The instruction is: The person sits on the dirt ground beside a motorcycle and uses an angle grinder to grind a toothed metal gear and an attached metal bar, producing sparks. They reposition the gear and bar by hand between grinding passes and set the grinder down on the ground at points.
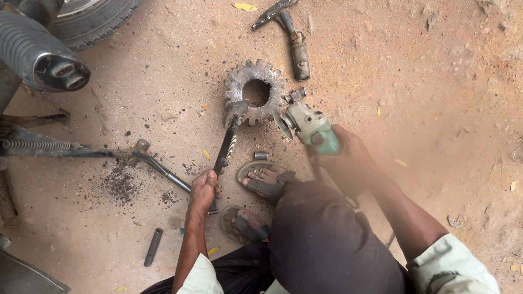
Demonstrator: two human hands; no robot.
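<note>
You're squatting on bare sandy ground (pixel 436 81), reddish and scuffed. At its centre a rusty toothed gear (pixel 255 91) lies flat. At twelve o'clock from it rests a pair of locking pliers (pixel 289 35). At eight o'clock a dark patch of metal filings (pixel 121 182) is scattered, and further down a short metal tube (pixel 153 246) lies in the dirt. A small metal sleeve (pixel 261 155) sits at six o'clock, just beside your sandalled foot (pixel 267 179).
</note>
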